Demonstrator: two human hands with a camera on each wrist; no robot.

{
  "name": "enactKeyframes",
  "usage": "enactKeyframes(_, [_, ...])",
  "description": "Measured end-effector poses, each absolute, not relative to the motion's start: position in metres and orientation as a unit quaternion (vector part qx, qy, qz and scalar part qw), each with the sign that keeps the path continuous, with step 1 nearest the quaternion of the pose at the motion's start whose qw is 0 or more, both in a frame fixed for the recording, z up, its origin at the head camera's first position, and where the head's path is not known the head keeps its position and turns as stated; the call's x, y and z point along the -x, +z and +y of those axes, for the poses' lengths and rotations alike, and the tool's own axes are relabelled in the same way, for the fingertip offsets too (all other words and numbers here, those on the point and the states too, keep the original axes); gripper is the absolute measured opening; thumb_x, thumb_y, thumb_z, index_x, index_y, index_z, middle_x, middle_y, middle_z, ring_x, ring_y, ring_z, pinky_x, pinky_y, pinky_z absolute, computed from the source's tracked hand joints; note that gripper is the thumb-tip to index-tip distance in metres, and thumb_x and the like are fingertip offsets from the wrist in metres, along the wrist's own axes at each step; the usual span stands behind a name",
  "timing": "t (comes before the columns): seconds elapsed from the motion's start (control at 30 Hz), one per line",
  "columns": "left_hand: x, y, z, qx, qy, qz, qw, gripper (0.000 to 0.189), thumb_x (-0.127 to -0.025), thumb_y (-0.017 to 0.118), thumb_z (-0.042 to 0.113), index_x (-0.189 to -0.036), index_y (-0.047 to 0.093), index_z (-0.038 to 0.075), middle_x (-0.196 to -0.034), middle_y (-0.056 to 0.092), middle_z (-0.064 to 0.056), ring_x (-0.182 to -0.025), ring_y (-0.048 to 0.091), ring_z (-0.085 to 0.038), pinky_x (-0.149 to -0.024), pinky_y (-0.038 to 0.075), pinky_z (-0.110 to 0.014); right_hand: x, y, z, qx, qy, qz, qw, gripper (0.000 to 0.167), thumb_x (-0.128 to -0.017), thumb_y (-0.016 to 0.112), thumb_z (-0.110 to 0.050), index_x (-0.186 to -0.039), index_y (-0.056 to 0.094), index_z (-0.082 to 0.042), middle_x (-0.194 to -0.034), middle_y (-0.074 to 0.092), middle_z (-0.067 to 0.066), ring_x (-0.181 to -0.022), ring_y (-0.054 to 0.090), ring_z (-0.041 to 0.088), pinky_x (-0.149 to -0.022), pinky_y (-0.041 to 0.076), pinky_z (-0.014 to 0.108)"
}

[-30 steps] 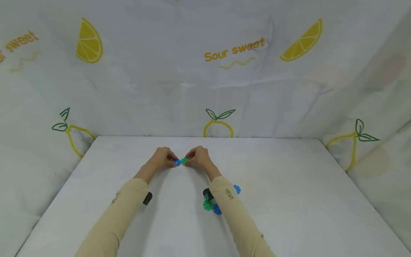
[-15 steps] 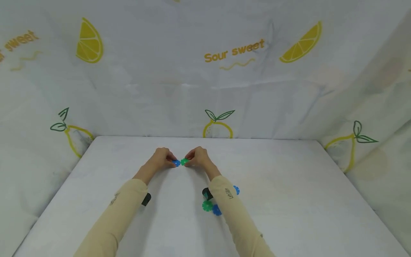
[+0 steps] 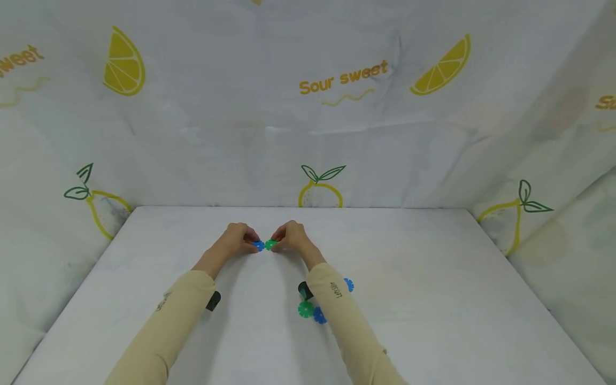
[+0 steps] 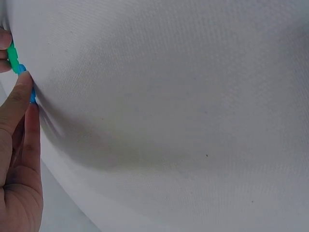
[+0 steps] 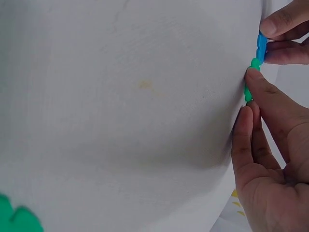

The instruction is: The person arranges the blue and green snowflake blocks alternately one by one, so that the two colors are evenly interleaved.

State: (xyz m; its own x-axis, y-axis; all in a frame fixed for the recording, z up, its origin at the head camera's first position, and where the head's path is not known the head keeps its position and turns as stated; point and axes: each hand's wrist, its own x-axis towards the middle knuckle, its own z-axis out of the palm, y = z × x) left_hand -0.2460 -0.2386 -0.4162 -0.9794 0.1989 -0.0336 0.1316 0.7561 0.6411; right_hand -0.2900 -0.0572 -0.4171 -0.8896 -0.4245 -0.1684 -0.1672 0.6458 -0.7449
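My left hand (image 3: 236,239) pinches a blue snowflake disc (image 3: 260,245) between thumb and fingers above the far half of the table. Facing it, my right hand (image 3: 292,237) pinches a green snowflake disc (image 3: 270,245). The two discs meet rim to rim; in the right wrist view the green disc (image 5: 248,89) and the blue disc (image 5: 261,47) overlap slightly at their edges. From the left wrist, the blue disc (image 4: 33,94) shows mostly behind my thumb. Whether their slots are interlocked I cannot tell.
On the white table (image 3: 423,299), a loose green disc (image 3: 305,309) and a blue disc (image 3: 320,315) lie by my right sleeve (image 3: 348,321), which partly covers the blue one. Another blue disc (image 3: 349,285) shows beyond the sleeve. A printed cloth (image 3: 240,149) hangs behind the table.
The head view has turned a little to the right, so everything sits slightly further left. Both hands keep their pinch on the discs, with little visible movement between them.
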Motion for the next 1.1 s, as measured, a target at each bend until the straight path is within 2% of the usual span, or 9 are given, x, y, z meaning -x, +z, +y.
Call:
enactKeyframes(0.3, [0.244,-0.413,-0.233,-0.060,0.320,0.943,0.064,0.022,-0.080,0.075,-0.001,-0.101,0.071,-0.005,-0.095,0.067,-0.013,-0.087,0.062,-0.023,-0.085,0.052,-0.036,0.290,-0.416,-0.056,0.171,-0.383,0.892,0.169,0.020,-0.074,0.081,-0.005,-0.093,0.075,-0.004,-0.084,0.071,0.004,-0.076,0.057,0.011,-0.076,0.048,0.022])
enactKeyframes(0.6, [0.244,-0.413,-0.232,-0.049,0.316,0.945,0.064,0.022,-0.080,0.075,0.001,-0.102,0.071,-0.004,-0.095,0.065,-0.012,-0.086,0.060,-0.022,-0.084,0.052,-0.035,0.292,-0.413,-0.049,0.189,-0.388,0.886,0.169,0.022,-0.075,0.081,-0.009,-0.096,0.075,-0.005,-0.088,0.071,0.004,-0.080,0.059,0.012,-0.077,0.049,0.022])
enactKeyframes(0.9, [0.246,-0.412,-0.231,-0.047,0.305,0.948,0.077,0.022,-0.081,0.075,0.002,-0.103,0.071,-0.004,-0.096,0.066,-0.012,-0.086,0.060,-0.021,-0.083,0.052,-0.035,0.293,-0.403,-0.028,0.222,-0.411,0.868,0.170,0.024,-0.081,0.077,-0.011,-0.105,0.073,-0.006,-0.102,0.071,0.005,-0.094,0.064,0.019,-0.075,0.051,0.025])
enactKeyframes(1.1, [0.247,-0.411,-0.231,-0.047,0.293,0.952,0.081,0.024,-0.080,0.075,0.001,-0.102,0.070,-0.004,-0.095,0.067,-0.011,-0.085,0.060,-0.020,-0.082,0.052,-0.034,0.293,-0.395,-0.005,0.234,-0.425,0.855,0.180,0.029,-0.084,0.074,-0.009,-0.112,0.069,-0.001,-0.110,0.068,0.012,-0.098,0.062,0.023,-0.081,0.052,0.028])
